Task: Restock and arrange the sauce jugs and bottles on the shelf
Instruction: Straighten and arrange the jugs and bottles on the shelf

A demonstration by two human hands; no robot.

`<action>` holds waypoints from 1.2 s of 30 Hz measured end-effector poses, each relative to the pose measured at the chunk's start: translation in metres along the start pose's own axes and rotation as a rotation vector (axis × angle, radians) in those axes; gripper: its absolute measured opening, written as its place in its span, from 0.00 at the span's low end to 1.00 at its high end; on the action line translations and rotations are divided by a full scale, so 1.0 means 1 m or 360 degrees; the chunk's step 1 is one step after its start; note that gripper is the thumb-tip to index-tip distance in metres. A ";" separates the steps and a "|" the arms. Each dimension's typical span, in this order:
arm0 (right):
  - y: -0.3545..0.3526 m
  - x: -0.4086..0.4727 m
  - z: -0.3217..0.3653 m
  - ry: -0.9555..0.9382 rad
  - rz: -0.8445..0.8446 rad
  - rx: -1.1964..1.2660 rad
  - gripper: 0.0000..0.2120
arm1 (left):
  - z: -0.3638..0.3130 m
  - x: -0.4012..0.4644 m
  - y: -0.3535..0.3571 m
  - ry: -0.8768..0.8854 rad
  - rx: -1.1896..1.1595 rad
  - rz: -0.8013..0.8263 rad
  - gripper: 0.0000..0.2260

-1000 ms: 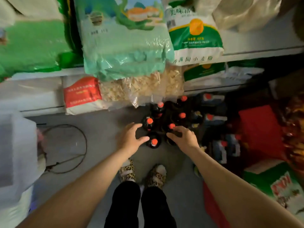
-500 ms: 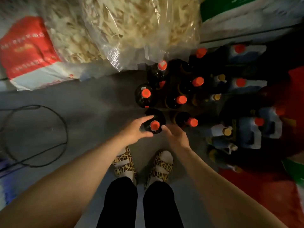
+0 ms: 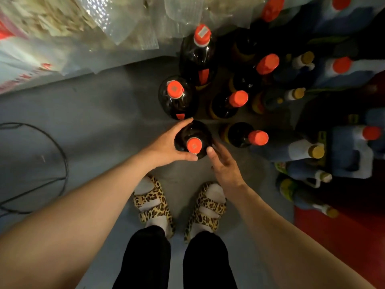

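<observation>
Nearest dark glass-look sauce bottle with a round orange-red screw cap (image 3: pixel 194 145): stands upright on the grey floor (image 3: pixel 100 122), directly ahead of the person's feet, at the front of a bottle cluster. Body rounded and near-black, glossy; cap has a pale disc at its centre.

Left hand (image 3: pixel 164 146): curled round the bottle's left shoulder, index finger arched over the far side, thumb (image 3: pixel 187 158) on the near side below the cap. Grip on the bottle.

Right hand (image 3: pixel 226 165): just right of the same bottle, fingers fairly straight and slightly spread, thumb tip (image 3: pixel 210 150) touching or nearly touching the bottle's right side; contact cannot be confirmed. Holds nothing.

Count, dark bottles with orange-red caps: six clearly seen, the held one plus five behind and to its right; a seventh cap at the top edge, body unclear. The closest neighbour (image 3: pixel 177 97) stands just behind the held one.

Count, pale blue-grey plastic jugs with orange-red caps (image 3: pixel 354 149): at least three on the right; dark there. Smaller bottles with tan caps (image 3: pixel 306 151): at least four.

Clear plastic bags of pale dried goods (image 3: pixel 116 19) overhang at top left. One black cable (image 3: pixel 62 163) loops on the floor at left. Two leopard-print sandals (image 3: pixel 153 203) below.
</observation>
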State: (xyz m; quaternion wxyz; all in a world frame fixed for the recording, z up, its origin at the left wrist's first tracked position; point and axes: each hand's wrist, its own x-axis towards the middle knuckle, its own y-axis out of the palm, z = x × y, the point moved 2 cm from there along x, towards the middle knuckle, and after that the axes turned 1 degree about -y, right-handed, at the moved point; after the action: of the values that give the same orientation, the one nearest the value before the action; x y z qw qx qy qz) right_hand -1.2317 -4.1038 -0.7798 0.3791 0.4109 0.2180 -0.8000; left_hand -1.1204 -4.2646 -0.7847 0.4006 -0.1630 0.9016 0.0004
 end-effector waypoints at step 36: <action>0.048 -0.027 0.023 -0.0082 0.0168 -0.0113 0.21 | 0.018 -0.056 0.000 -0.0555 -0.0521 -0.0660 0.36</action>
State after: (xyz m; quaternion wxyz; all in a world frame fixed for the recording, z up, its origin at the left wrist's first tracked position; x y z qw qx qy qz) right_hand -1.1951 -4.1367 -0.7466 0.4406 0.3873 0.2143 -0.7810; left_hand -1.0723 -4.2462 -0.7570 0.5092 -0.4031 0.7549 0.0918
